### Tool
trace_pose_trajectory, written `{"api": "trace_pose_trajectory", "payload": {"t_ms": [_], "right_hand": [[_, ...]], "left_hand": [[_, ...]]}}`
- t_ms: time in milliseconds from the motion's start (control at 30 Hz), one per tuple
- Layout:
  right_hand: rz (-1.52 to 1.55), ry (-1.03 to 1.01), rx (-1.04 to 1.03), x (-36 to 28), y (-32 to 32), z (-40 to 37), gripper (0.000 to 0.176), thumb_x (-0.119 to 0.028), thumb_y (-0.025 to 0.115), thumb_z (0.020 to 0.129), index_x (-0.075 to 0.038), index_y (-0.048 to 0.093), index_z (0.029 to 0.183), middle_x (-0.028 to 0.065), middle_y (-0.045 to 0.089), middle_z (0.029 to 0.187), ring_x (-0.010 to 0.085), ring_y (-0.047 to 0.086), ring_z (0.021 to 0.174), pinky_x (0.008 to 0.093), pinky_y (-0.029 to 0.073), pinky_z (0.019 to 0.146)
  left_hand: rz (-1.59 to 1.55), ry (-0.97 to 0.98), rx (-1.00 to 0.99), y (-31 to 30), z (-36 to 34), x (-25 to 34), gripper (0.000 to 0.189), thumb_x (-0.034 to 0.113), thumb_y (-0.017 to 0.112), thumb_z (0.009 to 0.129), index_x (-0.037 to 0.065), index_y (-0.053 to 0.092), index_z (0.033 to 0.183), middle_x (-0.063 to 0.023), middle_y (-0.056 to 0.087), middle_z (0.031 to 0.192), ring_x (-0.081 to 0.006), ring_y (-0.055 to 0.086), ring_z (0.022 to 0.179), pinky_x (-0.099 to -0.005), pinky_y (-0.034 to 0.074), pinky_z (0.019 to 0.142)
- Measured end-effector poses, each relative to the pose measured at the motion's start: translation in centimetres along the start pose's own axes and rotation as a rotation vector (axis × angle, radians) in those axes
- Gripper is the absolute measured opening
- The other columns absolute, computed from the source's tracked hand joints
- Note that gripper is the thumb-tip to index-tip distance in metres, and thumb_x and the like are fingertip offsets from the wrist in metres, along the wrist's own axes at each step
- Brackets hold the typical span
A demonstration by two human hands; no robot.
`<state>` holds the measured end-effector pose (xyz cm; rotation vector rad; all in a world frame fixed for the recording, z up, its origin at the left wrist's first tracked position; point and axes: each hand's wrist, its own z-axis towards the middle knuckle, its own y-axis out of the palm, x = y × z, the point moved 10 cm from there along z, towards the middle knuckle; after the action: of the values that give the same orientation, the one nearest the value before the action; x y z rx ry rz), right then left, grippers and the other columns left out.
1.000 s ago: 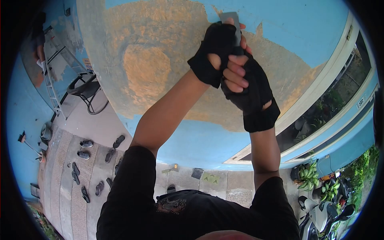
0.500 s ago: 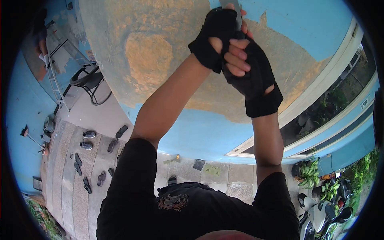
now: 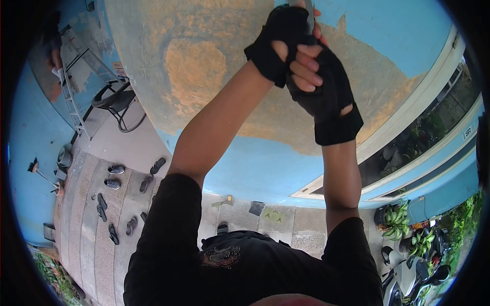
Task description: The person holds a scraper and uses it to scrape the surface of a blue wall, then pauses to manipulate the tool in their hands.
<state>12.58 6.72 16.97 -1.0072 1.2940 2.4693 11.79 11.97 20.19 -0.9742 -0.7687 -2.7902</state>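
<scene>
Both my hands wear black fingerless gloves and are raised together in front of the wall (image 3: 245,109), where blue paint gives way to a bare grey and tan patch. A scraper (image 3: 309,16) with a flat grey metal blade runs up past the top edge of the view; its handle is hidden by the gloves. My left hand (image 3: 288,35) is closed around its upper part, with fingertips showing beyond the blade. Just below, my right hand (image 3: 321,81) is closed, its fingers curled round the lower end. The blade's tip is out of view.
On the left, a person's legs (image 3: 57,61) are on a ladder (image 3: 74,109), beside a black chair (image 3: 115,102). Several shoes and sandals (image 3: 113,182) lie on the paving. At right are a window (image 3: 408,137), potted plants (image 3: 395,222) and a motorbike (image 3: 408,278).
Both hands have moved slightly up and to the right with the scraper, still gripping it. The surroundings have shifted slightly in view.
</scene>
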Motion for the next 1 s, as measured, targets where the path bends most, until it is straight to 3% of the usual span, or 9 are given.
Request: {"api": "trace_pose_trajectory", "payload": {"t_ms": [67, 167, 267, 367, 400, 667, 733, 867, 1000], "right_hand": [[-0.03, -0.02, 0.0, 0.0, 0.8, 0.2, 0.019, 0.001, 0.05, 0.094, -0.019, 0.048, 0.095, -0.0024, 0.042, 0.062, 0.0073, 0.037, 0.042, 0.023, 0.031, 0.039], [-0.008, 0.002, 0.078, 0.6, 0.1, -0.4, 0.019, 0.001, 0.048, 0.095, -0.018, 0.048, 0.095, -0.0036, 0.042, 0.061, 0.0067, 0.037, 0.041, 0.0222, 0.03, 0.038], [-0.06, -0.053, 0.013, -0.2, 1.5, 0.6, 0.021, 0.001, 0.049, 0.095, -0.019, 0.05, 0.098, -0.0039, 0.041, 0.06, 0.0071, 0.036, 0.04, 0.0225, 0.03, 0.038], [-0.023, -0.01, -0.028, 0.4, 0.9, 0.3, 0.023, 0.002, 0.052, 0.093, -0.02, 0.052, 0.098, -0.001, 0.043, 0.064, 0.0089, 0.039, 0.045, 0.0241, 0.033, 0.042], [-0.027, -0.013, -0.034, 0.5, 1.2, 0.3, 0.023, 0.002, 0.052, 0.093, -0.02, 0.052, 0.098, -0.001, 0.043, 0.064, 0.0089, 0.039, 0.045, 0.0241, 0.033, 0.042], [0.001, -0.019, 0.011, 0.8, 0.3, -0.6, 0.025, 0.002, 0.05, 0.093, -0.021, 0.052, 0.098, -0.0017, 0.041, 0.06, 0.0091, 0.037, 0.041, 0.0244, 0.031, 0.038], [0.018, -0.015, 0.012, 0.6, 0.7, -0.1, 0.024, 0.002, 0.05, 0.093, -0.021, 0.052, 0.098, -0.0016, 0.042, 0.06, 0.0091, 0.037, 0.041, 0.0243, 0.031, 0.038], [0.046, -0.007, 0.06, 1.2, 0.0, -0.7, 0.023, 0.002, 0.051, 0.092, -0.021, 0.051, 0.098, -0.0014, 0.043, 0.062, 0.009, 0.039, 0.043, 0.0243, 0.032, 0.04], [0.037, 0.0, -0.056, 0.5, 1.3, 0.3, 0.023, 0.002, 0.051, 0.093, -0.021, 0.052, 0.097, -0.0015, 0.044, 0.064, 0.0088, 0.039, 0.045, 0.0244, 0.033, 0.042]], "left_hand": [[-0.112, 0.043, 0.022, 0.4, 0.4, 0.8, 0.048, 0.039, 0.034, 0.109, 0.003, 0.058, 0.089, -0.0103, 0.06, 0.081, -0.0232, 0.058, 0.081, -0.0351, 0.049, 0.081], [0.104, 0.163, -0.026, 0.9, -0.1, 2.1, 0.046, 0.039, 0.034, 0.108, 0.004, 0.058, 0.091, -0.0092, 0.059, 0.082, -0.0234, 0.058, 0.084, -0.0345, 0.048, 0.084], [-0.025, 0.106, -0.254, 2.4, 0.2, 2.4, 0.041, 0.036, 0.038, 0.108, 0.005, 0.058, 0.09, -0.0087, 0.06, 0.084, -0.0237, 0.06, 0.087, -0.0352, 0.05, 0.085], [-0.124, -0.048, -0.121, 0.9, -0.5, 0.7, 0.042, 0.035, 0.037, 0.108, 0.005, 0.059, 0.088, -0.0092, 0.061, 0.084, -0.0235, 0.06, 0.087, -0.0356, 0.05, 0.084], [0.004, 0.189, -0.17, 1.6, -0.4, 2.3, 0.043, 0.036, 0.037, 0.108, 0.005, 0.059, 0.087, -0.0093, 0.061, 0.084, -0.0236, 0.06, 0.087, -0.0352, 0.05, 0.084], [-0.022, 0.232, -0.304, 2.0, 0.0, 2.6, 0.037, 0.031, 0.04, 0.107, 0.004, 0.059, 0.092, -0.0094, 0.061, 0.085, -0.023, 0.059, 0.087, -0.0348, 0.048, 0.086], [0.03, 0.14, -0.103, 0.2, 0.4, 1.7, 0.035, 0.03, 0.04, 0.107, 0.003, 0.059, 0.096, -0.0098, 0.061, 0.088, -0.0231, 0.059, 0.087, -0.0357, 0.048, 0.088], [-0.118, -0.022, -0.143, -0.3, -0.4, -0.1, 0.031, 0.028, 0.041, 0.107, 0.003, 0.059, 0.101, -0.0096, 0.062, 0.089, -0.0236, 0.06, 0.087, -0.0359, 0.048, 0.088], [-0.059, 0.109, -0.207, 1.1, 0.0, 1.9, 0.033, 0.031, 0.042, 0.106, 0.004, 0.061, 0.099, -0.01, 0.063, 0.089, -0.0244, 0.06, 0.085, -0.0351, 0.049, 0.087]]}}
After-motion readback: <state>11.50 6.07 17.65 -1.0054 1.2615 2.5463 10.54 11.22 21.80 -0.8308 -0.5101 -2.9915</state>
